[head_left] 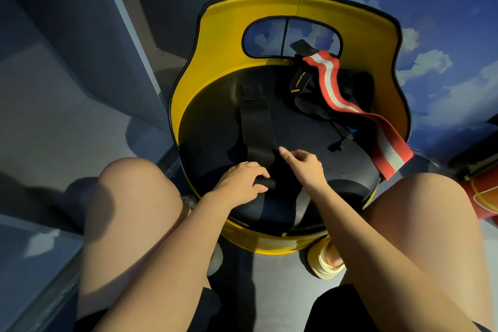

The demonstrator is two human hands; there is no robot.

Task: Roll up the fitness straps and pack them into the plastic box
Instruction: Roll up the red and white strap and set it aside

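The person's bare knees [129,224] frame the bottom of the view, with a yellow chair [223,43] pulled up between them. Its black seat [210,129] carries all the straps; no plastic box shows anywhere, so packing has not begun. A red-and-white strap [347,105] lies unrolled, draped over the right seat edge, beside a loose tangle of black straps [304,83] at the back. A black strap [256,121] runs flat toward the camera, its near end wound into a small roll [266,183]. The left hand [239,183] curls its fingers around that roll. The right hand [304,167] hovers just beside it, forefinger stretched out, other fingers loosely curled, holding nothing. I judge the task barely begun: one roll started, the rest untouched.
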